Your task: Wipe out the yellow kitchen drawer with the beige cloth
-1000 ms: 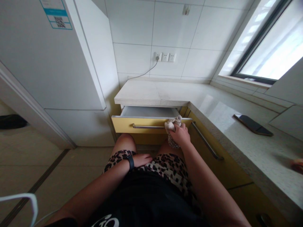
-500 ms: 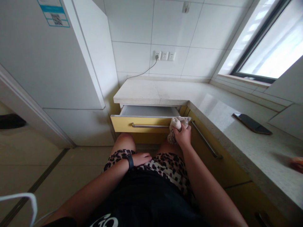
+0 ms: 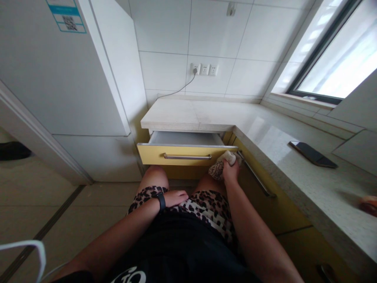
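Observation:
My right hand (image 3: 230, 171) is closed round a crumpled beige patterned cloth (image 3: 220, 165) and presses it against the lower right corner of a yellow drawer front (image 3: 165, 155). The drawer stands pulled partly out under the pale countertop (image 3: 188, 116); its metal bar handle (image 3: 187, 157) lies just left of the cloth. My left hand (image 3: 176, 197) rests flat on my left thigh, fingers stretched out, with a dark band on the wrist.
A white fridge (image 3: 73, 90) stands at the left of the drawer. A dark phone (image 3: 312, 154) lies on the right stretch of counter. A long cabinet handle (image 3: 257, 177) runs along the yellow cabinet at the right. A cable hangs from the wall sockets (image 3: 204, 69).
My right hand has slid the cloth from the drawer's top edge near the handle's right end, rightward and down to the drawer's lower right corner. My left hand has stayed on my thigh.

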